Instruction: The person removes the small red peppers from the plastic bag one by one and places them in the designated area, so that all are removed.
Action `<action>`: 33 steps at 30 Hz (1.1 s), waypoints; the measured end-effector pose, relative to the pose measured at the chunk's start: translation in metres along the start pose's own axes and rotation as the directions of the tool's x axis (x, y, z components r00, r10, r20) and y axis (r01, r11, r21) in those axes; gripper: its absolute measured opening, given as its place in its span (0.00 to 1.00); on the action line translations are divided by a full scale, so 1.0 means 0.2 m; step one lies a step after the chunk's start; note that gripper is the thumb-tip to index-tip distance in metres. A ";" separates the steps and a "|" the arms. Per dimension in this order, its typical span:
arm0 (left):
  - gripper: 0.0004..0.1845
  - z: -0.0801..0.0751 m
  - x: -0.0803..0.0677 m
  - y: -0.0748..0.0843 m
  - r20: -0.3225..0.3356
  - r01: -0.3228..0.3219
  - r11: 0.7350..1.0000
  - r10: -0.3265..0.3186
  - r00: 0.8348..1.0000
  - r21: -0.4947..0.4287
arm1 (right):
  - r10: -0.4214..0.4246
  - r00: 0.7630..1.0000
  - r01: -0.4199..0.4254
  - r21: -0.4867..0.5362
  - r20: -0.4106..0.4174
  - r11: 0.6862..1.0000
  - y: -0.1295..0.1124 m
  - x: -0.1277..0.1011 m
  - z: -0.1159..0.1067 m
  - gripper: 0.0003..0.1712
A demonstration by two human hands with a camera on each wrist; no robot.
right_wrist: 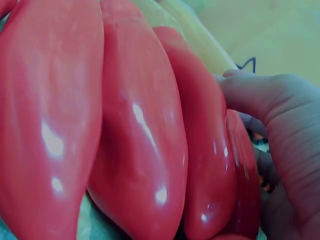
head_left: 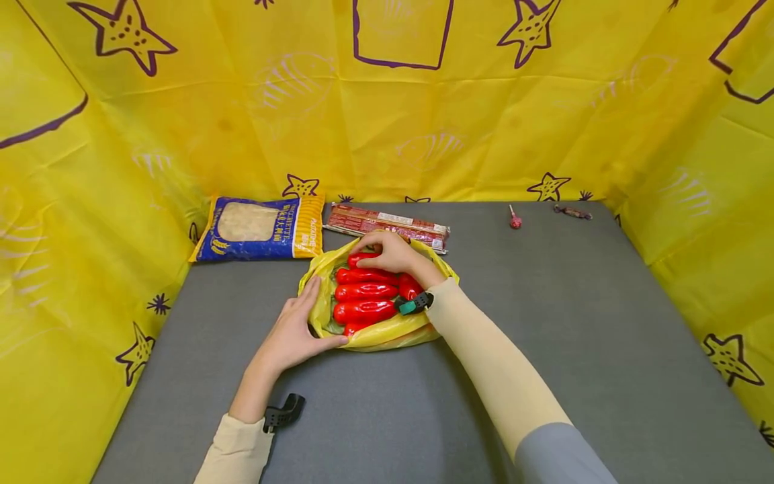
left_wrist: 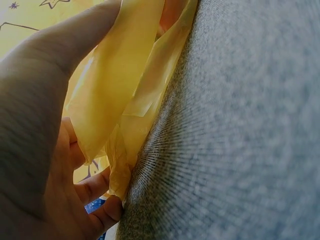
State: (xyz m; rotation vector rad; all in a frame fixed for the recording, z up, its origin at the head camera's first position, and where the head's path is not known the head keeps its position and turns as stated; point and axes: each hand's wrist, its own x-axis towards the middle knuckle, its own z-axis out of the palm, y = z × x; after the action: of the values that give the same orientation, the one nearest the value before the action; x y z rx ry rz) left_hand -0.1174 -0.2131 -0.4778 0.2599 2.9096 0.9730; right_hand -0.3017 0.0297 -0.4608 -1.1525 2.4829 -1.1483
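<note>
Red peppers (head_left: pixel 365 294) lying side by side in an opened yellow plastic bag (head_left: pixel 387 333) near the middle of the grey desk (head_left: pixel 544 323). Long axes running left to right across the head view, each roughly parallel to the desk's back edge, blunt ends toward the right. Right hand (head_left: pixel 390 251) laid over the farthest pepper, at the back of the bag, fingers curled on it. Left hand (head_left: pixel 293 333) at the bag's near-left edge, thumb and fingers pinching the plastic against the desk.

Seen only from the left wrist: thin yellow film (left_wrist: pixel 117 100) bunched between thumb and curled fingers (left_wrist: pixel 97 187), right at the desk surface. Seen only from the right wrist: glossy pepper skins (right_wrist: pixel 135 130) packed tightly, touching one another, with fingers (right_wrist: pixel 260 100) wrapped round the outermost one. Seen only from the head: a blue and yellow packet (head_left: pixel 260 228) and a long red packet (head_left: pixel 390 225) lying behind the bag, near the yellow backdrop.
</note>
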 end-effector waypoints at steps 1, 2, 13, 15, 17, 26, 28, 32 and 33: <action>0.72 0.00 0.00 0.00 0.000 0.001 1.000 -0.001 1.000 0.001 | 0.002 1.000 -0.002 0.003 0.003 1.000 0.01 0.00 0.00 0.14; 0.72 0.00 0.00 0.00 0.002 -0.001 1.000 0.001 1.000 0.000 | 0.008 1.000 -0.008 0.003 0.008 1.000 0.02 0.00 0.00 0.14; 0.71 -0.01 0.00 0.01 0.000 -0.011 1.000 0.011 1.000 -0.003 | 0.075 0.990 -0.072 -0.032 0.119 0.997 0.02 0.01 -0.02 0.23; 0.71 -0.01 -0.01 0.02 0.006 -0.005 1.000 0.005 1.000 -0.006 | 0.080 0.986 -0.074 -0.044 0.147 0.996 0.01 0.01 -0.03 0.23; 0.71 -0.01 -0.01 0.02 0.010 0.000 1.000 0.001 1.000 -0.008 | 0.084 0.982 -0.075 -0.056 0.168 0.996 0.01 0.01 -0.03 0.23; 0.71 0.01 -0.02 0.02 0.018 -0.010 1.000 0.010 1.000 -0.007 | 0.123 0.966 -0.116 -0.045 0.229 0.992 0.03 -0.01 -0.03 0.24; 0.71 0.01 -0.02 0.01 0.015 -0.012 1.000 0.012 1.000 -0.004 | 0.129 0.962 -0.123 -0.042 0.241 0.992 0.02 0.00 -0.03 0.24; 0.71 0.01 -0.02 0.01 0.003 -0.019 1.000 0.019 1.000 0.002 | 0.133 0.955 -0.120 -0.064 0.264 0.991 0.00 0.02 -0.04 0.25; 0.71 0.01 -0.02 0.01 0.001 -0.020 1.000 0.020 1.000 0.004 | 0.132 0.954 -0.116 -0.076 0.268 0.990 0.00 0.02 -0.05 0.25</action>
State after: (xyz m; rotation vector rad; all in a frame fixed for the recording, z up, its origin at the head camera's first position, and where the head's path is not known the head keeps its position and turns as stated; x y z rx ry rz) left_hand -0.1136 -0.2119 -0.4782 0.2904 2.9139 0.9701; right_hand -0.3087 0.0322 -0.4536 -1.0702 2.3520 -0.8264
